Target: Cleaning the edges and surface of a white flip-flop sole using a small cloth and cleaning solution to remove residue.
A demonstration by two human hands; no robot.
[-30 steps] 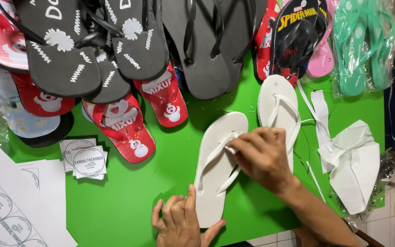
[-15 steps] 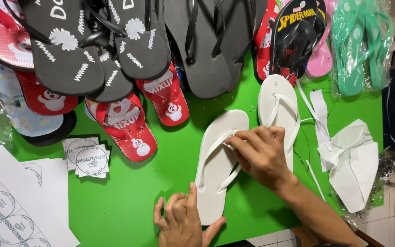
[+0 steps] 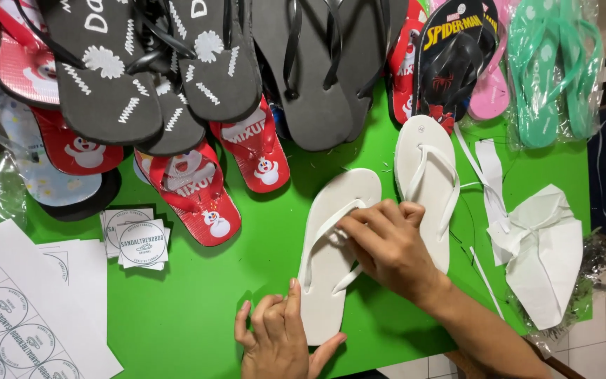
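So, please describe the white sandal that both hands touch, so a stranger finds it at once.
On the green table, find the two white sandals near the front. It is the nearer white sandal: the left hand presses its heel and the right hand pinches its strap.

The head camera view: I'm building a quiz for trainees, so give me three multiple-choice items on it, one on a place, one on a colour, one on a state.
1. Where is the left hand?
A. on the white flip-flop's heel end
B. on the paper sheets
C. on a black sandal

2. What colour is the table top?
A. blue
B. green
C. grey

3. How is the right hand?
A. resting flat on the table
B. lifted clear
C. fingers at the white flip-flop's strap

Answers: 1 A, its palm lies on that end; 2 B, bright green shows between the sandals; 3 C, fingertips meet the strap.
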